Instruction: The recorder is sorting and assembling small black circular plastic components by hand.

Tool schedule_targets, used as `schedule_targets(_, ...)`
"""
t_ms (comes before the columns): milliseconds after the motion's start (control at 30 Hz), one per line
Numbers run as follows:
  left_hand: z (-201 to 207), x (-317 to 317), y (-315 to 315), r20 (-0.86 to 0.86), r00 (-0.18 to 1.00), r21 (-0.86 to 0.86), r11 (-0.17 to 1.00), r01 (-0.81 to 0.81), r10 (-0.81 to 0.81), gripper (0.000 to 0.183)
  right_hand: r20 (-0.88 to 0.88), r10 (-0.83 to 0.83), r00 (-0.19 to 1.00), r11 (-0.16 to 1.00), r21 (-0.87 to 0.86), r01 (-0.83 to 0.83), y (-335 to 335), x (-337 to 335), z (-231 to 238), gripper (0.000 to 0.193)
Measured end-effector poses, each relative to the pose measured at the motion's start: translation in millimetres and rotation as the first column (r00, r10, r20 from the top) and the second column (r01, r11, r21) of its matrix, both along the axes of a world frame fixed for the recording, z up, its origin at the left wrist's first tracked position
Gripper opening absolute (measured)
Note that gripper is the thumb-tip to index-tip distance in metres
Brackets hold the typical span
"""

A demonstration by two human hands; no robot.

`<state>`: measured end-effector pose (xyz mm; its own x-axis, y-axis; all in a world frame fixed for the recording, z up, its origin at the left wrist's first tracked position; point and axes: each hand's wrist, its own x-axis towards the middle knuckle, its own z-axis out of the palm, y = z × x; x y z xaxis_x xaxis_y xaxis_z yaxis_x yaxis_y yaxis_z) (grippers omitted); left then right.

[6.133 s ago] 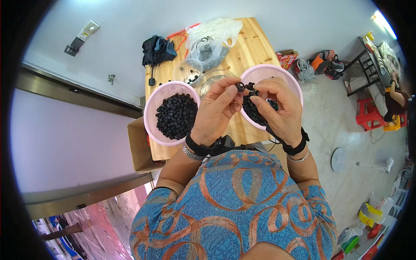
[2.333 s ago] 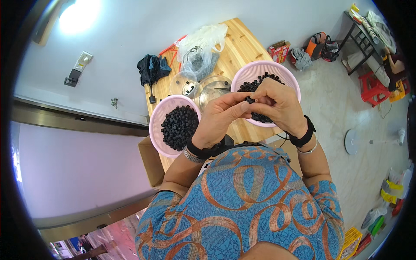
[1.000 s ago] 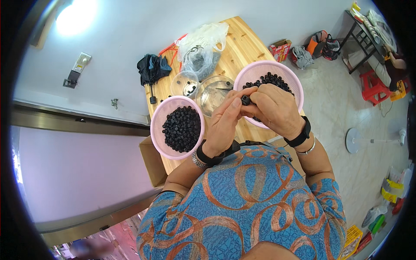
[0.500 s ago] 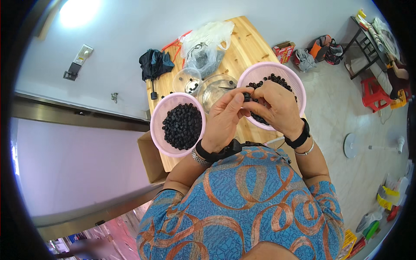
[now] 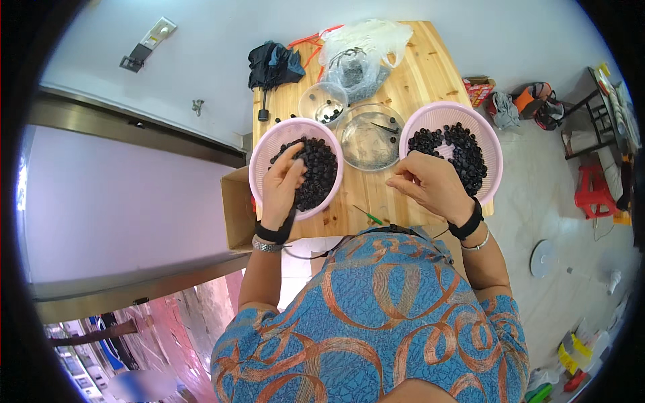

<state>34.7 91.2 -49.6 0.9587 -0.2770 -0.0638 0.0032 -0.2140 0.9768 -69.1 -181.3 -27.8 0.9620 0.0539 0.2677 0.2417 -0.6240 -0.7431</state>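
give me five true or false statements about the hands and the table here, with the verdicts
1. The left hand is over the left basket. True.
2. Both baskets are blue. False: the left one and the right basket are pink.
3. Small black pieces are in both baskets. True.
4. The right hand wears a glove. False: the right hand is bare, with a black band at the wrist.
5. A green-handled tool lies on the table. True.
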Motion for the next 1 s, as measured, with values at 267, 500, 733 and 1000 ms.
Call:
schedule_targets(267, -25, -17, 32, -0.175, 0.977, 0.018, 0.992, -0.121, 0.123, 0.042, 0.051, 0.128, 0.99, 0.992, -0.029, -0.126, 9, 124, -40, 0.015)
schedule_targets(500, -41, -51, 11, -0.353, 0.934, -0.173, 0.985, -0.002, -0.06, 0.033, -0.132, 0.162, 0.978, 0.861, -0.464, -0.206, 43, 270, -126, 0.014)
schedule_targets(733, -43, -76, 22, -0.464, 0.884, -0.24, 0.968, -0.069, -0.052, 0.032, -0.386, 0.101, 0.917, 0.637, -0.683, -0.358, 84, 323, -163, 0.014)
schedule_targets(1000, -42, -70, 39, -0.51, 0.859, -0.236, 0.954, -0.183, 0.039, 0.03, -0.396, 0.064, 0.916, 0.706, -0.631, -0.322, 99, 331, -192, 0.018)
